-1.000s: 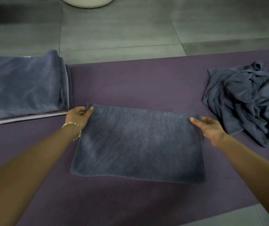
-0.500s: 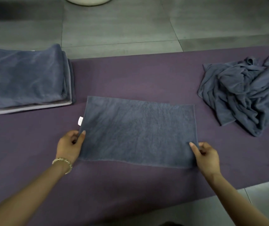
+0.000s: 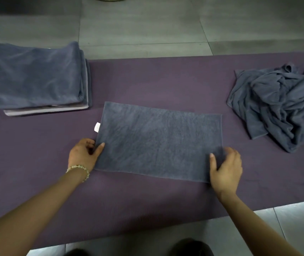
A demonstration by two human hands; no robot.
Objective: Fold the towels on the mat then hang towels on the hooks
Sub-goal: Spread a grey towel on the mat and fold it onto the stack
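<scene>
A long purple ribbed mat (image 3: 156,85) is lying across the grey tiled floor (image 3: 138,24). At the mat's middle, a flat rectangular grey-blue towel (image 3: 158,141) is lying spread on it. On the mat's left end, a stack of folded grey-blue towels (image 3: 36,76) is sitting, overhanging the mat's far edge onto the floor. On the mat's right end, a crumpled heap of grey-blue towels (image 3: 280,104) is resting. The left hand (image 3: 83,156) is gripping the flat towel's near-left corner and the right hand (image 3: 226,169) its near-right corner, both toward the mat's near edge.

Head view looks steeply down, close over the mat (image 3: 147,82).
</scene>
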